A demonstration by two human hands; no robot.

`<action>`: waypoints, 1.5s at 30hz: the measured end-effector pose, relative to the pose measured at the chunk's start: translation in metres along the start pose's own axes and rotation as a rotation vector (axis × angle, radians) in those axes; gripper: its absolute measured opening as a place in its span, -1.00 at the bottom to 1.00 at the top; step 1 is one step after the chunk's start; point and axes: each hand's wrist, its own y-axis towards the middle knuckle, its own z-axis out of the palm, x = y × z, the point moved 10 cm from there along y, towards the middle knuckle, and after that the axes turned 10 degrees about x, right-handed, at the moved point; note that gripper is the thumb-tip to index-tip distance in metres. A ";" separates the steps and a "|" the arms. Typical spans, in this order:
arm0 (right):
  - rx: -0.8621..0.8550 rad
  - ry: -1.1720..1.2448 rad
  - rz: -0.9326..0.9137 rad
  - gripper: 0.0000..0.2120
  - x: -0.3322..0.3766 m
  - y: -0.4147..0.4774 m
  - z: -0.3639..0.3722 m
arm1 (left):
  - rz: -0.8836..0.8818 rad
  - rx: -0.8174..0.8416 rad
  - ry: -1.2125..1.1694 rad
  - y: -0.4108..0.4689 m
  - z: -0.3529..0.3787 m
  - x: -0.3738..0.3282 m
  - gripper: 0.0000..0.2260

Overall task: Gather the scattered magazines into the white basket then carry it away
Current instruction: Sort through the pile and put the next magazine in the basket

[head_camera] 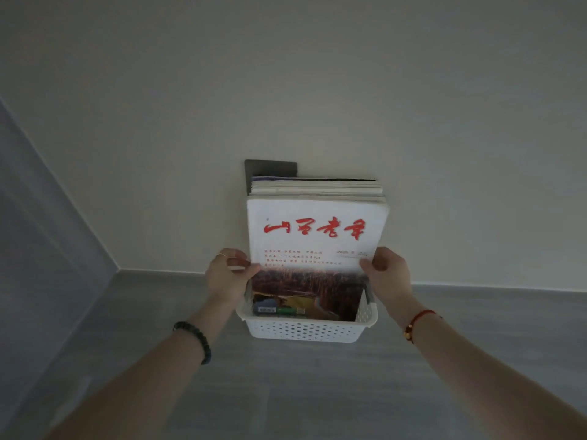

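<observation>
**Both your hands hold the front magazine upright in the one white perforated plastic basket [305,328] on the grey floor [286,392].**

Nearest, one dark bead bracelet [198,341] rings your left wrist and one red cord bracelet [416,320] your right. The curled fingers of your left hand [227,276] pinch the left edge of the white-covered magazine [317,230], and those of your right hand [387,271] pinch its right edge. It stands on its short edge, long axis vertical, cover towards you. Four red brush-written Chinese characters run across its top; the smaller red lines are too small to read. Behind it more magazines [317,188] stand likewise, too tightly packed to count, with a dark grey one [270,168] rearmost by the pale wall [317,90].
</observation>
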 end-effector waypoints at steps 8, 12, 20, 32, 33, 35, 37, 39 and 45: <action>0.004 0.312 -0.167 -0.41 0.034 0.024 -0.010 | 0.212 0.167 -0.274 0.014 0.021 -0.048 -0.42; 0.098 0.350 -0.195 -0.37 0.056 0.043 -0.002 | 0.212 0.243 -0.371 0.029 0.026 -0.081 -0.37; 0.257 0.240 -0.273 -0.68 0.063 0.045 0.006 | 0.171 0.325 -0.263 0.027 0.028 -0.077 -0.31; 0.271 0.228 -0.322 -0.26 0.051 0.035 0.004 | 0.234 0.332 -0.495 0.014 0.028 -0.057 -0.35; 0.243 0.242 -0.324 -0.34 0.054 0.036 0.003 | 0.226 0.318 -0.495 0.016 0.028 -0.060 -0.37; 0.202 0.277 -0.332 -0.56 0.061 0.040 0.002 | 0.195 0.287 -0.497 0.023 0.027 -0.065 -0.54; 0.166 0.291 -0.337 -0.63 0.067 0.047 0.000 | 0.172 0.264 -0.495 0.032 0.027 -0.070 -0.72; 0.141 0.290 -0.336 -0.64 0.071 0.051 -0.003 | 0.170 0.268 -0.482 0.039 0.028 -0.075 -0.67; 0.155 0.285 -0.337 -0.47 0.072 0.053 -0.002 | 0.157 0.304 -0.439 0.046 0.036 -0.071 -0.46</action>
